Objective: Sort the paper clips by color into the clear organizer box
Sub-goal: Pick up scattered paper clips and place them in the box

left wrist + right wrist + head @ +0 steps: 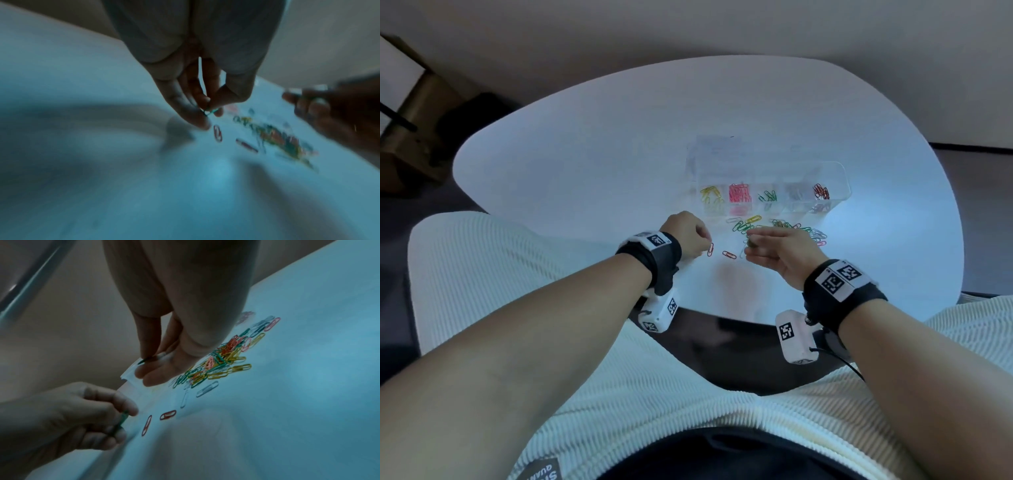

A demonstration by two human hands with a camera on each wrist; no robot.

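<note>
The clear organizer box (774,192) stands on the white table (585,164), with yellow, pink, green, silver and red clips in separate compartments. A loose pile of mixed paper clips (780,228) (222,360) lies just in front of it. My left hand (705,245) (207,110) has its fingers curled round green paper clips (123,418). Beside it, two red clips (710,249) (729,255) lie apart on the table. My right hand (751,245) (146,363) hovers over the pile's near left edge and pinches a dark green clip (144,361) between thumb and fingers.
A clear lid (714,150) lies behind the box. The table's front edge (722,317) runs close under both wrists, with my lap in white ribbed fabric below. A cardboard box (410,113) sits on the floor at far left.
</note>
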